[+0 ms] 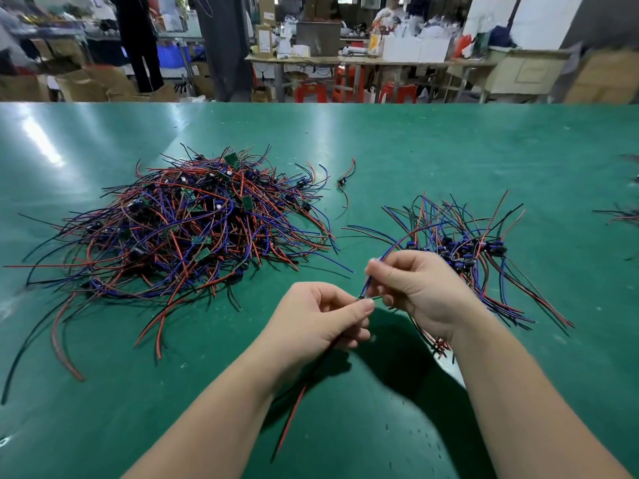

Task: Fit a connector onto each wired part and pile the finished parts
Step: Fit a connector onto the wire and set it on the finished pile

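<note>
Green table mat (449, 150) | head view | left hand (321, 319) pinches small green wired board (368, 298), red and black leads (295, 409) trailing below the wrist | right hand (418, 288) pinches its blue wires (370, 278) | large tangled wire heap (193, 229) lies left, smaller connector pile (460, 250) right.

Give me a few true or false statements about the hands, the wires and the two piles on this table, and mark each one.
1. The left hand and the right hand both pinch one wired part. True.
2. The bigger pile lies on the person's right. False: it lies on the left; the smaller pile is on the right.
3. A red wire hangs below the left hand. True.
4. The table is red. False: it is green.
</note>
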The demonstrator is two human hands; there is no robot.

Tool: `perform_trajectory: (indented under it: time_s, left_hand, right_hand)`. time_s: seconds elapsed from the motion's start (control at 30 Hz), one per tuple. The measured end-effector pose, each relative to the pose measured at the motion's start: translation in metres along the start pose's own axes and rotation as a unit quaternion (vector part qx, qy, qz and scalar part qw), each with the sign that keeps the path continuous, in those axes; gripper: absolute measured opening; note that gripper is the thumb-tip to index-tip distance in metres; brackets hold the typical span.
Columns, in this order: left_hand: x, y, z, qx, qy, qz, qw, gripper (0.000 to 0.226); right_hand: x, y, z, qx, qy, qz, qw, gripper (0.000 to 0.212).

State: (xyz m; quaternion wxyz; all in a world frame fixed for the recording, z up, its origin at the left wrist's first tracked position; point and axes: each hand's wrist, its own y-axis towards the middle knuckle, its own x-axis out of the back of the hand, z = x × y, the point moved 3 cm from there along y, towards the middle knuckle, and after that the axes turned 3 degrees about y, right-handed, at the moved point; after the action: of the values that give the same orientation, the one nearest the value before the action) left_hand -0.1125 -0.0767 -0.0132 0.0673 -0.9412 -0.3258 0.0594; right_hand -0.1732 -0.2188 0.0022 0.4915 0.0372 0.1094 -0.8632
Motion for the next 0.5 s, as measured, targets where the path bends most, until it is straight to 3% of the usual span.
perform_trajectory:
  time_s: [0.17, 0.33, 0.4, 0.5]
  left_hand:
    - [-0.004, -0.002, 0.007, 0.020, 0.106, 0.044, 0.993, 0.018]
    - [0.004, 0.001, 0.004, -0.014, 0.242, 0.016, 0.970, 0.020]
    - [0.008, 0.000, 0.004, -0.011, 0.232, 0.014, 0.973, 0.019]
    - [0.014, 0.003, 0.000, 0.003, 0.099, -0.024, 0.995, 0.015]
  right_hand:
    - [0.040, 0.001, 0.011, 0.002, 0.138, -0.160, 0.977, 0.016]
    - [0.047, 0.005, 0.006, -0.040, 0.207, -0.195, 0.958, 0.027]
    - [0.045, 0.006, 0.005, -0.045, 0.208, -0.191, 0.958, 0.034]
    - [0.039, 0.009, 0.003, -0.035, 0.160, -0.178, 0.970, 0.045]
